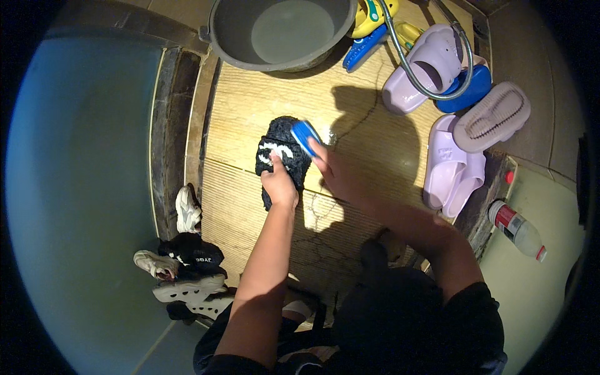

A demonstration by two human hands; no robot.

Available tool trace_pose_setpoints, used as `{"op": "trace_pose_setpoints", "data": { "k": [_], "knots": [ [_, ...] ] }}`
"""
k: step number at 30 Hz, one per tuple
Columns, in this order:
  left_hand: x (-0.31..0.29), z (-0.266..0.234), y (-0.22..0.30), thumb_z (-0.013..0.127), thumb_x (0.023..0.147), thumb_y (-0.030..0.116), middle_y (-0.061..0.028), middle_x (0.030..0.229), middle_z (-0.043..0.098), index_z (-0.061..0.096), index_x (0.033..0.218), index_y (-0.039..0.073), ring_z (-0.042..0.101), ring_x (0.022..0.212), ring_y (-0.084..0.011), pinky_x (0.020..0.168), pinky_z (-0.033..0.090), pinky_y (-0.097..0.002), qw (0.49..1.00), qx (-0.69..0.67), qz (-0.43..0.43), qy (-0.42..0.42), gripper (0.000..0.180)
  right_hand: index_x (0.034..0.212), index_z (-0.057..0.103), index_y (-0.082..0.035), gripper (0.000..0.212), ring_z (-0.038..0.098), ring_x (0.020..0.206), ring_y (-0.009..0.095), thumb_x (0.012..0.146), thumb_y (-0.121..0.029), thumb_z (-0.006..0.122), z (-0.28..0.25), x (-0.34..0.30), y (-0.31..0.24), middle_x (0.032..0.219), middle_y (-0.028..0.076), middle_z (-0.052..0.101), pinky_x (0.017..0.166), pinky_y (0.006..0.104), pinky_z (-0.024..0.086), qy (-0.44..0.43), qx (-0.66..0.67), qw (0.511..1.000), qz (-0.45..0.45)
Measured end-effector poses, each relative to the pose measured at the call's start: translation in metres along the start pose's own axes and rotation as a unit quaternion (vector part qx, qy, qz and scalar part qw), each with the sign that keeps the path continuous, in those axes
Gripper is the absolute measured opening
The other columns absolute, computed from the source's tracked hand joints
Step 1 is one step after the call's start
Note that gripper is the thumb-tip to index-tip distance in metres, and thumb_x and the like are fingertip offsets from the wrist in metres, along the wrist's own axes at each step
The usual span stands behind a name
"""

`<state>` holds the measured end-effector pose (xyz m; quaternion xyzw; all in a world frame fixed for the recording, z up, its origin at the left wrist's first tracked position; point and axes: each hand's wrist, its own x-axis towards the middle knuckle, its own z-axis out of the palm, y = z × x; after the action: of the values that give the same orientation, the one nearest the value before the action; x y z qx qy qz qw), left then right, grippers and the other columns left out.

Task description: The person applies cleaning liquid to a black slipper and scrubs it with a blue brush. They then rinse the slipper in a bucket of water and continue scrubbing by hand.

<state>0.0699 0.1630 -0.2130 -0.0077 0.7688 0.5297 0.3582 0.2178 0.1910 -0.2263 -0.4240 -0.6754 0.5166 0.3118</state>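
Note:
A black fuzzy slipper (299, 165) with a white pattern on its strap lies on the lit ribbed floor in front of me. My left hand (281, 186) is closed on it; a finger rests along the strap and the others are hidden. My right hand (334, 172), partly in shadow, grips a blue scrub brush (305, 139) with a pale edge. The brush is at the slipper's toe end, on its right side; whether its bristles touch the fuzz I cannot tell.
A grey basin (219, 37) of cloudy water stands at the far side. Yellow clogs (369, 19), lilac slippers (445, 156) and a metal hose (403, 56) are on the right, near a plastic bottle (517, 230). White clogs (190, 289) and other shoes line the left.

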Motion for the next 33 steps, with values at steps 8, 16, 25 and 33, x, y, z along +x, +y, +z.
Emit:
{"op": "trace_pose_setpoints", "data": {
  "k": [8, 16, 25, 33],
  "knots": [
    [-0.012, -0.059, 0.019, 0.063, 0.096, 0.032, -0.0189, 0.107, 0.065, 0.053, 0.112, -0.014, 0.065, 0.091, -0.0217, 0.078, 0.054, -0.0324, 0.995, -0.005, -0.027, -0.097, 0.049, 0.139, 0.049, -0.019, 0.042, 0.061, 0.06, 0.039, 0.098, -0.028, 0.055, -0.004, 0.02, -0.057, 0.072, 0.022, 0.062, 0.053, 0.0479, 0.048, -0.078, -0.253, 0.963, -0.038],
    [0.016, -0.138, 0.042, 0.049, 0.099, 0.047, -0.0111, 0.116, 0.067, 0.058, 0.124, 0.002, 0.065, 0.104, -0.0249, 0.095, 0.051, -0.0374, 0.925, -0.143, -0.221, -0.276, 0.051, 0.147, 0.036, -0.014, 0.053, 0.061, 0.052, 0.033, 0.096, -0.018, 0.052, 0.032, -0.053, -0.11, 0.063, 0.017, 0.059, 0.046, 0.0459, 0.048, -0.259, -0.341, 0.903, -0.037],
    [0.029, -0.169, 0.023, 0.026, 0.101, 0.059, -0.0124, 0.135, 0.056, 0.045, 0.14, 0.007, 0.056, 0.123, -0.0279, 0.102, 0.048, -0.0431, 0.907, -0.212, -0.203, -0.3, 0.068, 0.142, 0.044, -0.013, 0.045, 0.071, 0.074, 0.034, 0.098, -0.024, 0.05, 0.122, 0.019, -0.099, 0.087, 0.026, 0.067, 0.062, 0.0464, 0.055, -0.16, -0.359, 0.919, -0.004],
    [0.034, -0.189, 0.028, 0.035, 0.102, 0.049, -0.016, 0.125, 0.062, 0.051, 0.132, 0.001, 0.061, 0.111, -0.0319, 0.093, 0.052, -0.0435, 0.88, -0.329, -0.226, -0.255, 0.059, 0.144, 0.042, -0.019, 0.047, 0.064, 0.064, 0.038, 0.098, -0.024, 0.051, 0.124, -0.087, -0.122, 0.075, 0.02, 0.063, 0.056, 0.0483, 0.051, -0.293, -0.302, 0.907, -0.004]
  ]
}}
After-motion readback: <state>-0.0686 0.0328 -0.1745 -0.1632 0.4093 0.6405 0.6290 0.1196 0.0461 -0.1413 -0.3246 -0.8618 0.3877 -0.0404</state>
